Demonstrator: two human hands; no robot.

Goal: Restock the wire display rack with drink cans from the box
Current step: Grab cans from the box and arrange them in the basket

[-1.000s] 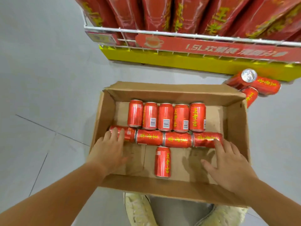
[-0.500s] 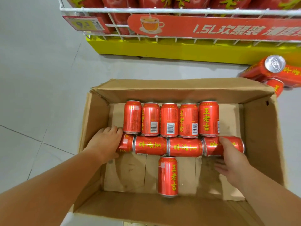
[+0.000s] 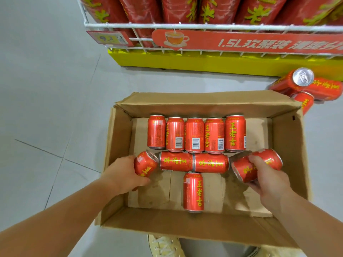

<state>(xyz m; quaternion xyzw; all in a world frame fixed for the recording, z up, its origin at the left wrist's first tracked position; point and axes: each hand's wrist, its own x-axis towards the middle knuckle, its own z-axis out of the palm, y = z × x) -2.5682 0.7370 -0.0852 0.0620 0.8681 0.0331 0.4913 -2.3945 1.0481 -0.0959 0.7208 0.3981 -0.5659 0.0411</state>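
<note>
Both hands are down in the cardboard box (image 3: 286, 145): my left hand (image 3: 122, 175) is wrapped round a tilted can (image 3: 145, 165) at nine o'clock inside it, and my right hand (image 3: 269, 180) grips a second can (image 3: 245, 170) at three o'clock, raised at a slant with its end toward me. Between them two cans (image 3: 194, 162) lie end to end at centre, a row of five (image 3: 194, 135) lies side by side at twelve o'clock, and a single can (image 3: 193, 191) lies at six. I see the wire rack (image 3: 167, 25) beyond the box at twelve o'clock, with three loose cans (image 3: 297, 84) lying outside the box at two.
</note>
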